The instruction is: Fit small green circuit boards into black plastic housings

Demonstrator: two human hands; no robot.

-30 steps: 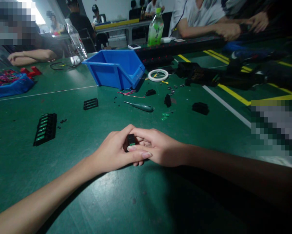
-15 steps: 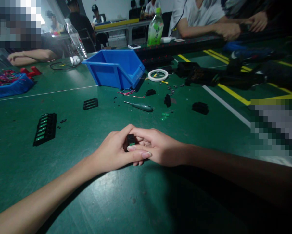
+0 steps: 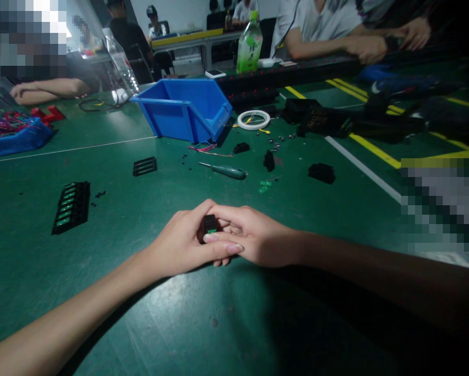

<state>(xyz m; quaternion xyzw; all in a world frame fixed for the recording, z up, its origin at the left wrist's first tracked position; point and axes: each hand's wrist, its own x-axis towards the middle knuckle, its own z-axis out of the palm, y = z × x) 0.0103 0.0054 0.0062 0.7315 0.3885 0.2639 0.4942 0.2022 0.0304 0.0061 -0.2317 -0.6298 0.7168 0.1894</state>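
My left hand and my right hand meet over the green table, fingers and thumbs overlapping. Between them they grip a small black plastic block with a green part; most of it is hidden by the fingers. Beyond the hands lies a green-handled screwdriver, its shaft toward the left. To the left are a black holder with a row of green boards and a slotted black frame. A few small green pieces rest past my right hand.
A blue bin stands at the back, with a white tape ring and loose screws to its right. A blue tray of wires sits far left. Black parts lie right. Co-workers sit across the table.
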